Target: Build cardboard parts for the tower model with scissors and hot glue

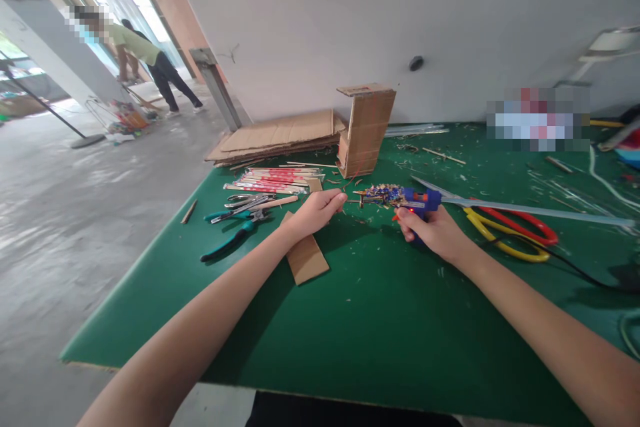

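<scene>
My right hand is wrapped round a blue hot glue gun, fingers at its orange trigger. A red light glows on the gun, and bits of debris cling to its front part. A long translucent glue stick runs out of its back. My left hand is closed in a pinch in front of the nozzle. From its fingertips a thin rod-like piece reaches toward the gun; its kind is unclear. Below the left wrist lies a flat cardboard strip.
Left of my hands are teal-handled pliers and red-and-white wrapped sticks. Behind stand a cardboard structure and stacked cardboard. Large scissors with red and yellow handles lie right. A person bends over in the background.
</scene>
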Demonstrator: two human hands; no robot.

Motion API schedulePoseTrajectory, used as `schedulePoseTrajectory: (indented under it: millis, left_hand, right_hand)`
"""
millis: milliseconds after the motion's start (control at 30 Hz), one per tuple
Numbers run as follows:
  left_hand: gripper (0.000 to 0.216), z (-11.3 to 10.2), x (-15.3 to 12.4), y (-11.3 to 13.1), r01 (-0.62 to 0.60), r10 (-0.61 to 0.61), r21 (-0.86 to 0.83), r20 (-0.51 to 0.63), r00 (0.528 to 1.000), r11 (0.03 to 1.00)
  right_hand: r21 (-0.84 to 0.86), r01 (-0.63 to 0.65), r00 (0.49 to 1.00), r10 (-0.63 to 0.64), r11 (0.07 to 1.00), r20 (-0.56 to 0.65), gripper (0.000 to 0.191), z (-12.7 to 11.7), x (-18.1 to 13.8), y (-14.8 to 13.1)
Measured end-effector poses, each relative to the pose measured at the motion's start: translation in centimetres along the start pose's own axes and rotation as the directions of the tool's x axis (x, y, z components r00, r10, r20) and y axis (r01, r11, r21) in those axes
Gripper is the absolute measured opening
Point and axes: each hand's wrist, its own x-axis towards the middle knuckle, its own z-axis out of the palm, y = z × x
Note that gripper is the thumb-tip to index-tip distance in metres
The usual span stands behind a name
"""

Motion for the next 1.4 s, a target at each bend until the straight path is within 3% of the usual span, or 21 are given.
schedulePoseTrajectory:
  millis: [167, 433, 600, 767, 900, 1033, 1133, 1233, 1333, 1400]
  left_hand:
    - [0.048, 0.0, 0.0, 0.0, 0.038, -0.039, -0.024, -0.010, 0.999, 0.999]
    - [0.055, 0.2, -0.2, 0.2, 0.225, -0.226, -0.136, 0.005, 0.974, 0.965]
    - [0.056, 0.1, -0.1, 0.3, 0.196, -0.203, -0.137, -0.041, 0.978, 0.971]
    - [0.048, 0.3, 0.0, 0.3, 0.100, -0.103, -0.047, -0.059, 0.993, 0.994]
    - [0.037, 0.2, 0.1, 0.3, 0.070, -0.065, 0.062, -0.084, 0.994, 0.996]
    - [0.030, 0.2, 0.1, 0.2, 0.070, -0.054, 0.142, -0.110, 0.992, 0.987]
    - [0.030, 0.3, 0.1, 0.1, 0.089, -0.068, 0.171, -0.120, 0.990, 0.981]
    - [0.027, -0.1, 0.4, 0.4, 0.074, -0.038, 0.246, -0.148, 0.988, 0.966]
    - [0.026, -1.5, 1.1, 1.8, -0.059, 0.090, 0.428, -0.054, 0.994, 0.902]
    - [0.028, -2.6, 1.4, 3.0, -0.067, 0.103, 0.529, -0.039, 0.994, 0.846]
  right_hand:
    - [-0.045, 0.014, 1.000, -0.013, 0.999, 0.015, 0.039, 0.0, 0.1, 0.3]
    - [-0.085, 0.001, 0.998, 0.005, 0.996, 0.061, 0.039, -0.2, 0.0, 0.5]
    - [0.042, -0.010, 1.000, 0.010, 0.999, 0.002, 0.036, 0.0, 0.0, 0.5]
    - [0.141, 0.051, 0.986, -0.028, 0.989, -0.166, 0.036, 0.1, 0.2, 0.3]
    - [0.014, 0.135, 0.957, -0.127, 0.991, -0.261, 0.032, -0.2, 0.2, 0.3]
    - [-0.118, 0.078, 0.956, -0.108, 0.990, -0.272, 0.030, -0.1, -0.1, 0.1]
    - [-0.327, 0.010, 0.970, -0.088, 0.945, -0.224, 0.031, 0.0, -0.4, -0.6]
    - [-0.512, 0.051, 0.979, -0.145, 0.857, -0.144, 0.026, 0.0, -0.4, -1.2]
    - [-0.575, 0.106, 0.978, -0.190, 0.811, -0.088, 0.026, -0.1, -0.3, -1.4]
    - [-0.571, 0.127, 0.975, -0.207, 0.811, -0.078, 0.025, -0.1, -0.2, -1.3]
